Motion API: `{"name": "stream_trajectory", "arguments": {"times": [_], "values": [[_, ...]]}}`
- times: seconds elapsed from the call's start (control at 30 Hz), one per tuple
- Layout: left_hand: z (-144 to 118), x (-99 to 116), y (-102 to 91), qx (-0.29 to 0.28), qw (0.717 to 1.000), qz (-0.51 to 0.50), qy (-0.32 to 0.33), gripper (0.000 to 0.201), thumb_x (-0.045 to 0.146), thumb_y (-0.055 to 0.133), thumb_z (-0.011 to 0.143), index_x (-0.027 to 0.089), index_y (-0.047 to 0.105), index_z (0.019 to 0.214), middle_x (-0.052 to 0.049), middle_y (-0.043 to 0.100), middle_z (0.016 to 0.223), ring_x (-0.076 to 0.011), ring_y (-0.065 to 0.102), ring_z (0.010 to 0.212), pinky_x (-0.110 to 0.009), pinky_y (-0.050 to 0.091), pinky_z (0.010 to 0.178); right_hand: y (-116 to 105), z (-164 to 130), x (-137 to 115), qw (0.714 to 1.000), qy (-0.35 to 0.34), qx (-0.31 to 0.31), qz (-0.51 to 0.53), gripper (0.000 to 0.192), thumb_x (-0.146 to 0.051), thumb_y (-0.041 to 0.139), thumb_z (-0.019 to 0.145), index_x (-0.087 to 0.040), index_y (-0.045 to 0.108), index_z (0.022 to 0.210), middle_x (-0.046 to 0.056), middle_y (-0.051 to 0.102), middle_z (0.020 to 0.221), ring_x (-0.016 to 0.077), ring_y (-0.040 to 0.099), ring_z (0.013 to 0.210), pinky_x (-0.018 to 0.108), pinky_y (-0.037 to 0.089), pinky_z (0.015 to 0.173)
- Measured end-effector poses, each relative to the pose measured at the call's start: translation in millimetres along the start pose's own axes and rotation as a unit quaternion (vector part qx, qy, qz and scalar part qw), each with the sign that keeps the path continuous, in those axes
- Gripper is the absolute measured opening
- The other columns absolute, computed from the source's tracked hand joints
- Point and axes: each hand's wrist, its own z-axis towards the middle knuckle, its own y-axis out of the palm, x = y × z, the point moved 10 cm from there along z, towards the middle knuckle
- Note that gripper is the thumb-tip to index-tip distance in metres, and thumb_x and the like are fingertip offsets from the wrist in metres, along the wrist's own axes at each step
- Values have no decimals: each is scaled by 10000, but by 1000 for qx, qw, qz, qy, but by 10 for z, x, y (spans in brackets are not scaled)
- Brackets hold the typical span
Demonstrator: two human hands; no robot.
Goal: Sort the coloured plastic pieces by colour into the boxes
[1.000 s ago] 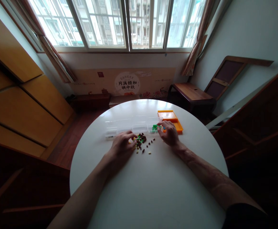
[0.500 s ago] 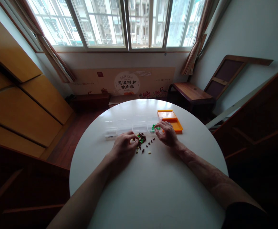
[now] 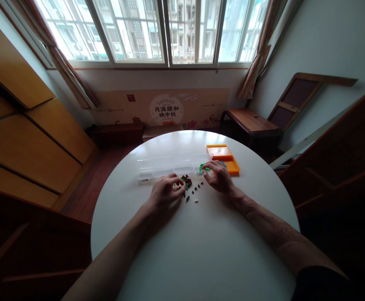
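My left hand rests at the left edge of a pile of tiny toy bricks, mostly dark brown with some green. Its thumb and index finger curl into a ring, tips close together. Pale bits show inside the ring; what the tips hold is too small to make out. My right hand is over the right end of a clear compartment box, where green bricks lie. Its thumb and index finger are pinched near those bricks, with any held piece hidden. A single yellow brick lies apart, near a few brown ones.
Behind my right hand lies an orange tray with a clear part at its back and a bit of blue near my fingers. Everything stands on a round white table. A wooden chair is beyond its far right edge.
My left hand has shifted slightly right and toward me, covering where yellow bricks lay at the pile's near-left edge. My right hand has hardly moved.
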Motion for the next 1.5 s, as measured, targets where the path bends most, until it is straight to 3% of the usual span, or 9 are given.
{"name": "stream_trajectory", "arguments": {"times": [0.3, 0.57, 0.73, 0.97, 1.5], "values": [[1, -19, 64, -11, 1000, -13, -4, 150, 165, 717, 830, 261, 823, 877, 1, 749, 968, -155, 658, 763, -264, 462, 716, 15, 2, -5, 1000, -7, -8, 4, 96, -201, 674, 973, -255, 751, 993, 64, 787, 1077, 291, 692, 1027, 461, 548, 989], [-17, 81, 52, -17, 999, -8, 33, 38, 246, 750, 870, 237, 785, 883, -21, 744, 988, -162, 658, 767, -275, 480, 736, 38, -6, 6, 1000, -7, -13, 5, 95, -214, 674, 985, -253, 760, 991, 65, 787, 1085, 289, 696, 1045, 460, 545, 998], [-14, 73, 50, -17, 999, -6, 28, 118, 163, 719, 823, 244, 778, 887, -9, 743, 990, -164, 662, 787, -276, 482, 749, 34, -5, 0, 1000, -7, -14, 5, 95, -214, 677, 986, -253, 763, 986, 63, 790, 1082, 283, 697, 1032, 453, 541, 992], [-23, 67, 81, -37, 999, 14, 37, 108, 258, 768, 822, 247, 771, 929, -14, 719, 977, -178, 643, 784, -303, 484, 769, 22, 1, -24, 1000, -10, -12, 12, 93, -211, 678, 977, -252, 761, 971, 66, 789, 1078, 280, 697, 1029, 448, 547, 991], [-11, 61, 58, -31, 999, 12, 43, 63, 203, 762, 824, 248, 760, 869, -11, 732, 948, -193, 671, 823, -306, 490, 811, 16, 7, -38, 1000, -13, -17, 14, 105, -211, 670, 983, -257, 763, 963, 62, 789, 1075, 281, 693, 1017, 465, 556, 985]]}}
